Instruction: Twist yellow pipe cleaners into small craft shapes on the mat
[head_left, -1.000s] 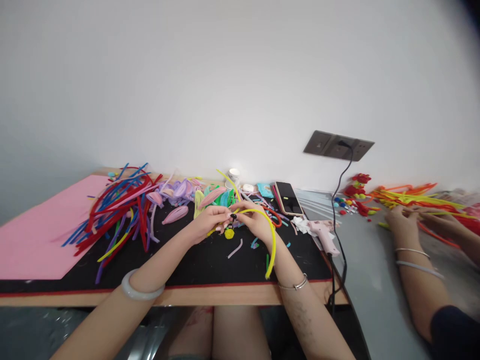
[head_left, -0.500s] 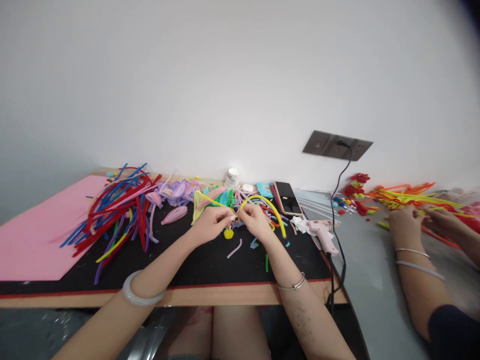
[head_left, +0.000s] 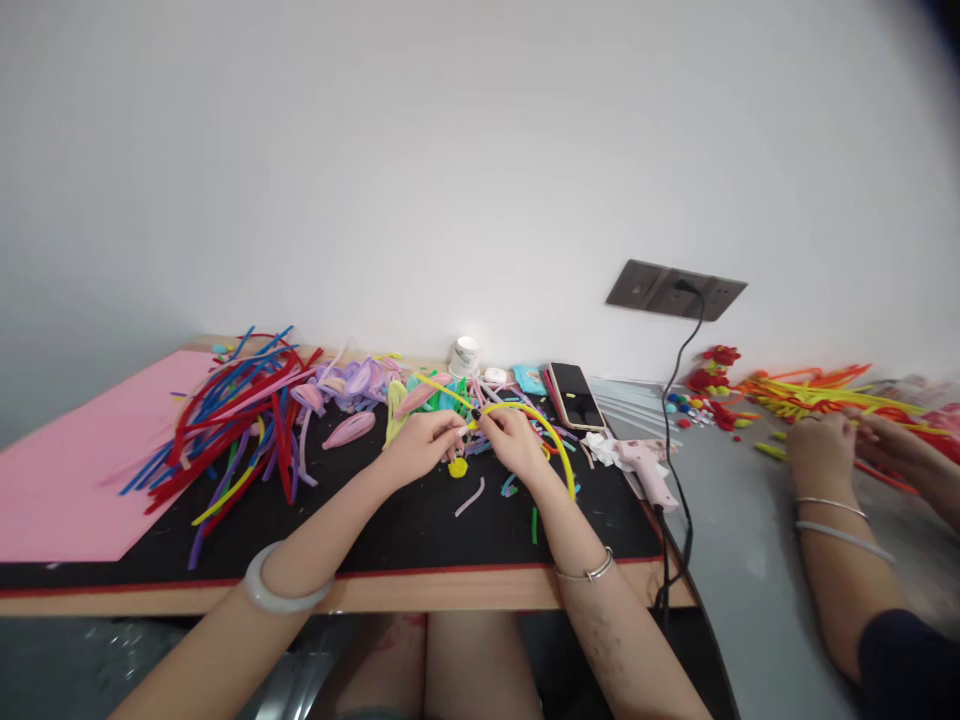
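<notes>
At centre of the frame, over the black mat (head_left: pixel 360 520) on the counter (head_left: pixel 420 592): left hand (head_left: pixel 421 446) and right hand (head_left: pixel 512 440) close together, fingertips nearly meeting, each grip pinched narrow on the yellow pipe cleaner (head_left: pixel 541 428). Runs from between the 2 hands, arches over the right hand and drops to lower right, ending past the right wrist. Short end sticking up and left past the left fingers. Just below the hands, on the mat: small yellow pompom (head_left: pixel 457 467), a pale pink pipe-cleaner scrap (head_left: pixel 470 497) and a green scrap (head_left: pixel 533 524). Jade bangle (head_left: pixel 281 590) on the left wrist, thin silver bracelet (head_left: pixel 592 570) on the right.

Left of centre: heap of red, blue and purple pipe cleaners (head_left: pixel 240 410), partly over a pink sheet (head_left: pixel 67 470) at far left. Behind the hands: lilac and pink petal shapes (head_left: pixel 352 385), a small white cup (head_left: pixel 465 355), a phone (head_left: pixel 576 396) lying flat. Right of the mat: pink glue gun (head_left: pixel 643 466) with black cord (head_left: pixel 675 400) rising to a wall socket (head_left: pixel 675 290). Far right: another person's hands (head_left: pixel 825 450) among orange and yellow pipe cleaners (head_left: pixel 817 392), red pieces (head_left: pixel 712 372) nearby
</notes>
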